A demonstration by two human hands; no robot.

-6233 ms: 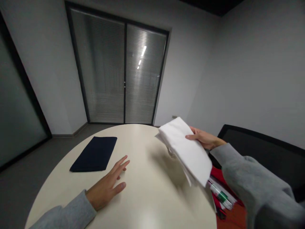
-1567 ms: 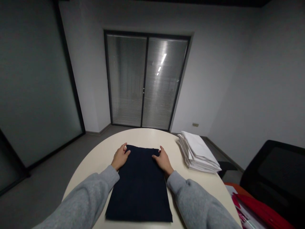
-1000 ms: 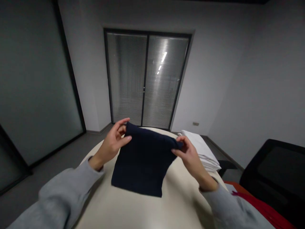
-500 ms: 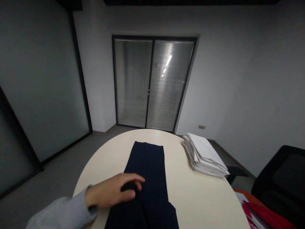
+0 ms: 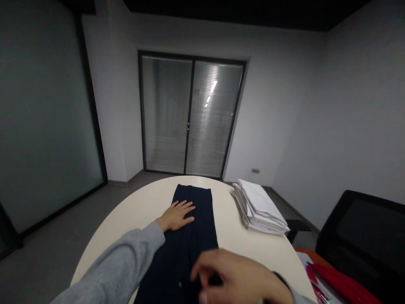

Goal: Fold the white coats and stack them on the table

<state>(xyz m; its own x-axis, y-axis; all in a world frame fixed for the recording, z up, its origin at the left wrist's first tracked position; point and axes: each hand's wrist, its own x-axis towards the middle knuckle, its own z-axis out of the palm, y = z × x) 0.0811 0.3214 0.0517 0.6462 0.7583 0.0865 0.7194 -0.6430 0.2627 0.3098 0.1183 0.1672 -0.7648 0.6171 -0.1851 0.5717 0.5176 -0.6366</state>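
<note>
A dark navy garment (image 5: 193,230) lies unfolded lengthwise down the middle of the round cream table (image 5: 126,215). My left hand (image 5: 176,215) rests flat on its left half, fingers stretched out. My right hand (image 5: 234,276) is close to the camera and blurred, over the near end of the garment, with its fingers curled down onto the cloth; whether it grips the cloth I cannot tell. A stack of folded white cloths (image 5: 259,207) sits at the table's right edge, apart from both hands.
A black chair (image 5: 360,236) stands to the right. Red folders and papers (image 5: 335,283) lie by the table's near right edge. Glass doors with blinds (image 5: 190,118) are at the back, and grey floor lies around the table.
The navy garment was lifted and spread out long across the table. My left hand slid farther up it and flattened. My right hand came back into view over its near end.
</note>
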